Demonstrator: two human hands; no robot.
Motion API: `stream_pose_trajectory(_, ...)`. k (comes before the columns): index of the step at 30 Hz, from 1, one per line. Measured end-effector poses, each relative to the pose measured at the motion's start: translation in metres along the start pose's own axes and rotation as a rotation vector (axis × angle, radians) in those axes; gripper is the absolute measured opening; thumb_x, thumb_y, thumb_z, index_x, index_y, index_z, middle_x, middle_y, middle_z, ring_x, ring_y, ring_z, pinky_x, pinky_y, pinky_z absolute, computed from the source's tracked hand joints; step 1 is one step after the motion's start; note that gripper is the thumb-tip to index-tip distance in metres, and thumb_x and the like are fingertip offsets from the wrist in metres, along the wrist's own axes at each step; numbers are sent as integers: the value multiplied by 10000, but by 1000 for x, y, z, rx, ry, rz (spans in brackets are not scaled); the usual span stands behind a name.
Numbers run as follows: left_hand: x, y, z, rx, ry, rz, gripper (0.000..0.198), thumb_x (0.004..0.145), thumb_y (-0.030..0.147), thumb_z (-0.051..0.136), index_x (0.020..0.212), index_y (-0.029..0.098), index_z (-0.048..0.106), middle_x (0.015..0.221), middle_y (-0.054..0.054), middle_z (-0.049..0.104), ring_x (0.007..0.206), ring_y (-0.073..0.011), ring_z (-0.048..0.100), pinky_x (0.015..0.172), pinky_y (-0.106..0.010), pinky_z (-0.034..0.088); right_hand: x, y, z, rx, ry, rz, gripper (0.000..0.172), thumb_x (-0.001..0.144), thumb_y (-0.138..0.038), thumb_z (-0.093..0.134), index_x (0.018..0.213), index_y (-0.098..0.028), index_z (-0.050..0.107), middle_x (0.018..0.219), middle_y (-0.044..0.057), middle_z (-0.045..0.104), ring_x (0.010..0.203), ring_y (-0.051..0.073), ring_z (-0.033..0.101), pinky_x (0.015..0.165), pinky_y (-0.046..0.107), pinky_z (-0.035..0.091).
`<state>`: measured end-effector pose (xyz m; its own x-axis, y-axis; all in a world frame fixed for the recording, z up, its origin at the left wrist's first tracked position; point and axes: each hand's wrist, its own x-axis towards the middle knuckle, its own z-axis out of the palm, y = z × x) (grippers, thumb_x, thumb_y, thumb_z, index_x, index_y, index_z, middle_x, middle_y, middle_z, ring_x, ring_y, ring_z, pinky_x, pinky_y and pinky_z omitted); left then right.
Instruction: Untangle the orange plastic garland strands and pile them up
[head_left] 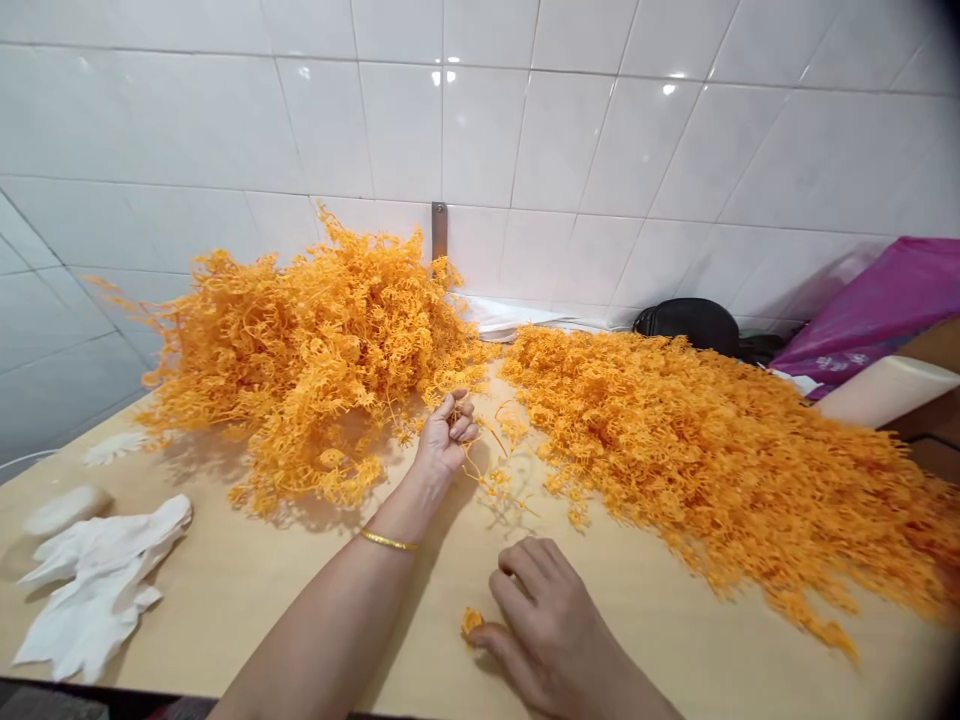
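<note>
Orange, thin-stemmed frilly sprig (494, 482) trails from our left hand (446, 435), fingers curled around it. A small orange piece (471, 620) touches our right hand's (544, 620) thumb; whether pinched, we cannot tell. Beyond, bushy orange heaps (697, 450) flank us on the pale wood-toned table (255, 600).

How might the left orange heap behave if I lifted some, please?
The heap probably lifts in tangled clumps, since its thin strands look interlaced. It seems light for its bulk, being full of gaps. It may shed, given its ragged edge.
</note>
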<state>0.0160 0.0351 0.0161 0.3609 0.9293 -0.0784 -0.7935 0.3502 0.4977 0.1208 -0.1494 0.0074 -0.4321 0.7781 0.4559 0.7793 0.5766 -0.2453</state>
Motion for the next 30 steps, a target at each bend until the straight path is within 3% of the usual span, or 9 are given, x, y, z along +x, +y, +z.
stream_pose_trajectory(2,1,1,-2,-37,-5,-10,194,854,183,303,763,134,467,510,39,408,291,3,175,318,-128,174,-4,1,8,83,-6,214,140,797,-243,413,689,-173,467,741,54,497,714,177,447,637,330,372)
stream_pose_trajectory(4,0,2,-2,-69,-17,-23,211,859,176,287,758,131,467,504,44,395,289,3,172,317,-130,177,-5,15,11,257,70,467,152,821,-224,360,716,-176,459,735,42,496,706,163,469,648,322,388)
stream_pose_trajectory(8,-1,0,-1,-121,-60,-72,242,867,187,266,758,127,474,515,42,394,289,3,164,312,-131,178,6,49,7,842,244,839,162,778,-312,439,863,-181,482,817,42,539,715,149,539,657,300,428)
stream_pose_trajectory(11,0,-8,-2,-113,-75,-123,247,867,195,270,769,124,486,517,41,396,290,4,156,309,-127,174,25,56,7,1253,266,926,282,703,-311,542,948,-182,483,923,60,546,763,147,562,673,284,436)
stream_pose_trajectory(15,3,-18,-6,-67,-76,-153,228,859,210,303,786,123,501,518,41,405,291,6,156,313,-128,175,46,50,13,1453,198,889,286,662,-315,593,903,-192,499,758,-1,548,648,101,535,598,234,417)
stream_pose_trajectory(18,7,-18,-11,-35,-61,-133,210,852,203,322,783,123,503,515,45,401,291,5,160,316,-130,173,46,51,13,1288,151,899,217,675,-356,561,777,-173,504,569,-45,465,473,75,431,473,205,355)
stream_pose_trajectory(21,10,-12,-15,-12,-29,-79,208,852,192,318,778,124,499,516,43,410,290,6,169,317,-128,173,27,55,2,776,222,819,219,757,-355,451,632,-176,456,535,-36,420,468,93,383,442,212,309)
stream_pose_trajectory(25,12,-8,-14,-1,-41,-65,202,852,197,319,776,126,493,532,34,435,287,8,182,316,-127,173,-13,45,-18,112,330,645,228,835,-278,337,648,-193,435,616,13,479,586,149,446,533,263,349)
stream_pose_trajectory(30,12,-10,-12,22,-70,-64,171,843,188,342,791,121,490,531,34,439,282,10,188,312,-124,169,-45,15,-6,-165,248,402,217,840,-191,301,722,-202,484,654,41,489,642,172,474,572,295,379)
